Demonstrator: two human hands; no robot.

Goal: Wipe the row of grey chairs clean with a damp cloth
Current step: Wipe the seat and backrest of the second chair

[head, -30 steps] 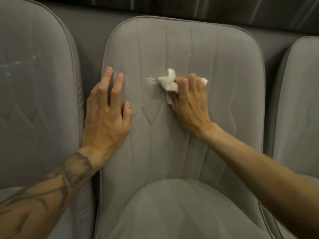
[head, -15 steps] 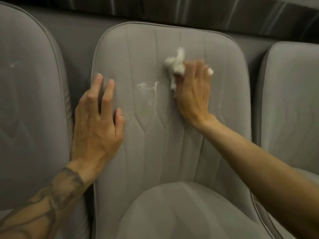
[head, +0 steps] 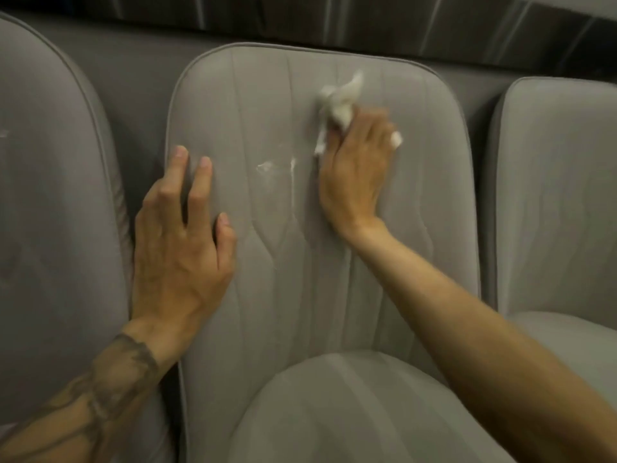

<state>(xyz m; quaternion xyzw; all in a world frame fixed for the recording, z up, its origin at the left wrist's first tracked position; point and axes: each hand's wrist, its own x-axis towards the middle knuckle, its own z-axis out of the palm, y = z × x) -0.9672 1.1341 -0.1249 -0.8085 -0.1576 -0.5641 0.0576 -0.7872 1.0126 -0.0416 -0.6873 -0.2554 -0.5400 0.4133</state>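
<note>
A grey padded middle chair [head: 417, 212] fills the centre of the head view, its backrest facing me and its seat cushion [head: 350, 412] below. My right hand [head: 355, 175] grips a crumpled white cloth [head: 340, 101] and presses it against the upper backrest. A wet whitish smear [head: 277, 168] shows just left of that hand. My left hand [head: 180, 248] rests flat with fingers spread on the backrest's left edge.
A second grey chair [head: 56, 212] stands close on the left and a third [head: 561, 202] on the right, with narrow gaps between them. A dark panel [head: 334, 21] runs behind the chair tops.
My right hand has slid the cloth up the backrest, from mid-height towards the top, leaving a wet smear where it was. My left hand has stayed on the left edge.
</note>
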